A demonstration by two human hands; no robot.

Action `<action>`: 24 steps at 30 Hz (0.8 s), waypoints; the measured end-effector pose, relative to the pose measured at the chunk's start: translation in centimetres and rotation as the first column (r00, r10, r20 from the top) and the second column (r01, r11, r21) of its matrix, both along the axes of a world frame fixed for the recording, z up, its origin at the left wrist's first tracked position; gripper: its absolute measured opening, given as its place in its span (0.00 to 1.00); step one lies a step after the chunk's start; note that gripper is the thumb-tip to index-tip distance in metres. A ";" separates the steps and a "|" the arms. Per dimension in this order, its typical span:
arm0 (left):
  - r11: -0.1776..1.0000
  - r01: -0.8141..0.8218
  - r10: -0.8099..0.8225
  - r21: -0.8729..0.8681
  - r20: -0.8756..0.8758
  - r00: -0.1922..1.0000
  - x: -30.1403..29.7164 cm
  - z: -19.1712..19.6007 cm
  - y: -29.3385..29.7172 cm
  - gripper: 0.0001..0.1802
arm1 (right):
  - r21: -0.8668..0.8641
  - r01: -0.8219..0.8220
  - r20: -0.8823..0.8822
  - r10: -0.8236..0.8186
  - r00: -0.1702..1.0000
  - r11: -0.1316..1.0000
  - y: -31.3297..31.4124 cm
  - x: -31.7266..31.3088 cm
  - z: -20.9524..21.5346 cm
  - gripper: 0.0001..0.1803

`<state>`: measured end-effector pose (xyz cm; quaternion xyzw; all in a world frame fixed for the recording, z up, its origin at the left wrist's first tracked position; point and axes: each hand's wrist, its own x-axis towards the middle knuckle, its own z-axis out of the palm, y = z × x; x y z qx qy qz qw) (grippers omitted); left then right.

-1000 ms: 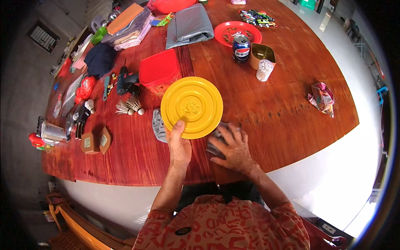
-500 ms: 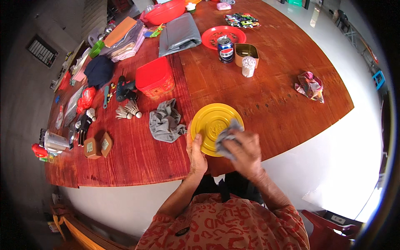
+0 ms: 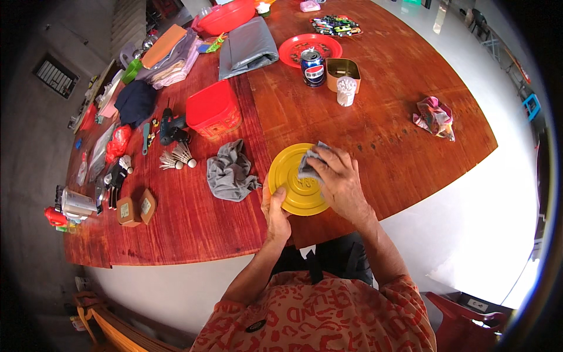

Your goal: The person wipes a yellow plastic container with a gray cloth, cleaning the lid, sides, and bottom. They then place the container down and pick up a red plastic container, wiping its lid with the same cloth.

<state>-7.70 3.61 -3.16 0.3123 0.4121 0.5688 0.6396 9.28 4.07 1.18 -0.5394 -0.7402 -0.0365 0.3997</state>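
The table (image 3: 399, 164) extended below and beyond the lid. The basin (image 3: 227, 19) stood at the far side, left of the lid's line. The bag (image 3: 249, 47) lay folded nearer the lid than the basin. The plate (image 3: 288, 51) lay well beyond the lid, almost straight ahead. The box (image 3: 212, 111) stood beyond the lid and to its left.

The lid (image 3: 290, 182) was held near the table's front edge, its ridged face toward the head camera; contact with the table could not be confirmed. The cloth (image 3: 230, 174) lay crumpled just left of the lid. The drill (image 3: 170, 128) lay farther left and beyond.

The left hand (image 3: 275, 216) was closed on the lid's lower left rim: thumb on the face, fingers behind. The lid projected up and right from this grip. The right hand (image 3: 342, 179) covered the lid's right side, fingers curled down over the rag (image 3: 309, 167), which contacted the lid's upper face.

The can (image 3: 312, 69) and the tin (image 3: 332, 83) stood beyond the lid. The shuttlecocks (image 3: 183, 157) lay to its left, past the cloth.
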 end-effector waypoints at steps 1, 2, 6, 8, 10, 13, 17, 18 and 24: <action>1.000 0.001 -0.001 -0.009 -0.009 1.000 0.0 0.2 0.0 0.32 | -0.004 0.018 -0.010 -0.018 1.000 1.000 0.6 0.2 0.1 0.19; 1.000 0.002 -0.002 -0.018 -0.018 1.000 0.0 0.4 0.0 0.32 | -0.009 0.037 -0.021 -0.037 0.999 0.999 0.9 0.3 0.2 0.19; 0.999 -0.029 0.029 0.040 0.005 1.000 0.2 -0.7 0.4 0.32 | -0.017 -0.015 -0.018 0.014 1.000 1.000 -0.2 0.1 -0.1 0.21; 0.997 -0.054 0.054 0.052 -0.014 0.998 0.3 -1.1 0.6 0.32 | 0.008 -0.050 0.078 0.049 0.996 0.999 -1.7 0.1 -0.1 0.18; 0.999 -0.046 0.045 0.014 0.013 0.999 0.4 -0.1 0.5 0.29 | -0.042 -0.123 0.105 0.126 0.986 0.992 -3.3 -0.6 0.5 0.17; 0.999 -0.031 0.031 -0.007 0.004 1.000 0.3 0.1 0.5 0.27 | -0.036 -0.275 0.065 0.277 0.959 0.961 -3.9 -1.0 0.1 0.18; 0.998 -0.028 0.025 -0.050 -0.041 0.999 0.2 0.0 0.7 0.30 | 0.010 -0.233 0.099 0.231 0.968 0.972 -1.4 -1.0 0.3 0.18; 0.998 -0.023 0.020 -0.065 -0.044 0.999 0.2 0.1 0.7 0.30 | 0.044 -0.192 0.115 0.186 0.976 0.981 -0.5 -0.8 0.2 0.18; 0.995 0.024 -0.030 -0.096 -0.063 0.998 -0.2 0.1 0.9 0.30 | 0.025 -0.008 0.150 0.004 0.989 1.000 3.2 -0.8 -0.3 0.18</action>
